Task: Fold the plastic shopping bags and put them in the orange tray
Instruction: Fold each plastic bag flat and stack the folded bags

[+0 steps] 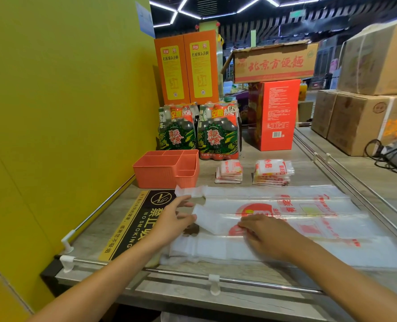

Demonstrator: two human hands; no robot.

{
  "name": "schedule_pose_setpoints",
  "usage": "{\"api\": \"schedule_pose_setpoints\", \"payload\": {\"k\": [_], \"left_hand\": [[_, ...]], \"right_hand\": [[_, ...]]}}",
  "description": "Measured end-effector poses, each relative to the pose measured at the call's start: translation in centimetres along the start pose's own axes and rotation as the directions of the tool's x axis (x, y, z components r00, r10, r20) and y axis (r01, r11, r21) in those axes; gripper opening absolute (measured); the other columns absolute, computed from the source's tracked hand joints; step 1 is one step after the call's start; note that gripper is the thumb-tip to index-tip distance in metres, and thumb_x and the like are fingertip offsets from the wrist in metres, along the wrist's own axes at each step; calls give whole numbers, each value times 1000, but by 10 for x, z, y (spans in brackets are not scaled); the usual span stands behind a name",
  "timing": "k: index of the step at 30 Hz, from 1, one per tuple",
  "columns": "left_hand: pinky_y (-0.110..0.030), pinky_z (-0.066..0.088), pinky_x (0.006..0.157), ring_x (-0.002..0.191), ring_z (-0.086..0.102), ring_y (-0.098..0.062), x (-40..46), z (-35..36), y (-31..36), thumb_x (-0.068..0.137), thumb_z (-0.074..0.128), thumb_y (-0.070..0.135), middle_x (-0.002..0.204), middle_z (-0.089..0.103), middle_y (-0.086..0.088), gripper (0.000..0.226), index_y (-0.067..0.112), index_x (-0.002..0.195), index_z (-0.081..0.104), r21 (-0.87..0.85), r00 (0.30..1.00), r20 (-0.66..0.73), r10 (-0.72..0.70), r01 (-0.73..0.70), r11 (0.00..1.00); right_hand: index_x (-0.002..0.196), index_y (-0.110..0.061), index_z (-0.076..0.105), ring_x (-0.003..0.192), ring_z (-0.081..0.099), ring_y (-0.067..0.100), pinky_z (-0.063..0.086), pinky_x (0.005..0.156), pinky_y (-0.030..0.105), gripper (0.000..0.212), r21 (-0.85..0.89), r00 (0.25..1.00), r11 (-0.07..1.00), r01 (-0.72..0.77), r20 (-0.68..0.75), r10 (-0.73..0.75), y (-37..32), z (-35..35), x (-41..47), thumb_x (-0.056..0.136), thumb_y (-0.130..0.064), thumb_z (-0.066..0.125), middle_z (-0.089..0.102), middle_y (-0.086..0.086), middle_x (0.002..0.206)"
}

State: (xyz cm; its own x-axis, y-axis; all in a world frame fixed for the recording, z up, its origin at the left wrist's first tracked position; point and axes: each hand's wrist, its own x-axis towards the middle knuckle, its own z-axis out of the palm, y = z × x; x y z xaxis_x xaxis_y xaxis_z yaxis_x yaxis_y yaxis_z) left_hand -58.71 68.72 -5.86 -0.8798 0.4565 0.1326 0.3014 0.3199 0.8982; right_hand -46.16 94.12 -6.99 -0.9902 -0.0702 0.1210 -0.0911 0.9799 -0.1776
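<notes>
The plastic bag [285, 219] lies spread flat along the near shelf, lengthwise folding under way; the next fold needs its left end brought over. The left hand [172, 217] pinches that end; the right hand [264, 235] presses flat, fingers straight. The orange tray [155, 175] waits far left.

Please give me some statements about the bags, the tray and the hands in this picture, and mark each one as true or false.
1. The orange tray already holds folded bags. False: its compartments look empty.
2. Two stacks of folded bags lie behind the spread bag. True.
3. The right hand presses flat on the spread bag. True.
4. The left hand is gripping the tray. False: it is at the left end of the bag, apart from the tray.
</notes>
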Motion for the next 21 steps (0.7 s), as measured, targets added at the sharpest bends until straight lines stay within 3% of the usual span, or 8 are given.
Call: {"api": "schedule_pose_setpoints", "payload": {"k": [5,9,12,17,21], "left_hand": [[-38,55,98,114,64,-20,1,9,12,86,77,13,130,59,1,58,20,138,52,-307,978,-74,-194,162,938],[-33,49,102,113,67,-23,-6,24,28,89,72,13,116,73,-12,32,1,119,66,-591,940,98,-326,319,741],[-29,55,87,101,72,-22,-10,42,33,96,64,10,103,77,-12,19,0,112,68,-647,924,172,-342,368,668],[-25,55,63,87,70,-19,-9,64,34,103,48,3,95,73,-9,17,6,115,61,-561,916,88,-391,370,741],[-32,58,71,90,74,-19,-7,76,39,105,40,7,97,76,-6,27,12,122,62,-416,947,67,-313,312,854]], "right_hand": [[139,-32,55,125,53,12,46,104,31,39,4,1000,1000,-4,-2,4,0,0,0,104,-39,41,56,-11,142],[140,-33,54,126,53,12,46,106,31,39,21,1000,1000,-7,7,7,2,1,0,104,-40,40,55,-12,143],[140,-33,54,126,53,12,46,106,32,39,23,1000,1000,-3,7,3,2,1,-1,104,-41,40,55,-12,143],[140,-35,52,125,53,11,46,106,31,39,49,1000,999,1,26,-3,5,1,-3,104,-41,39,54,-13,144],[143,-34,48,128,51,13,43,107,31,42,127,995,992,-7,102,-6,8,-5,-4,102,-39,42,50,-10,148]]}}
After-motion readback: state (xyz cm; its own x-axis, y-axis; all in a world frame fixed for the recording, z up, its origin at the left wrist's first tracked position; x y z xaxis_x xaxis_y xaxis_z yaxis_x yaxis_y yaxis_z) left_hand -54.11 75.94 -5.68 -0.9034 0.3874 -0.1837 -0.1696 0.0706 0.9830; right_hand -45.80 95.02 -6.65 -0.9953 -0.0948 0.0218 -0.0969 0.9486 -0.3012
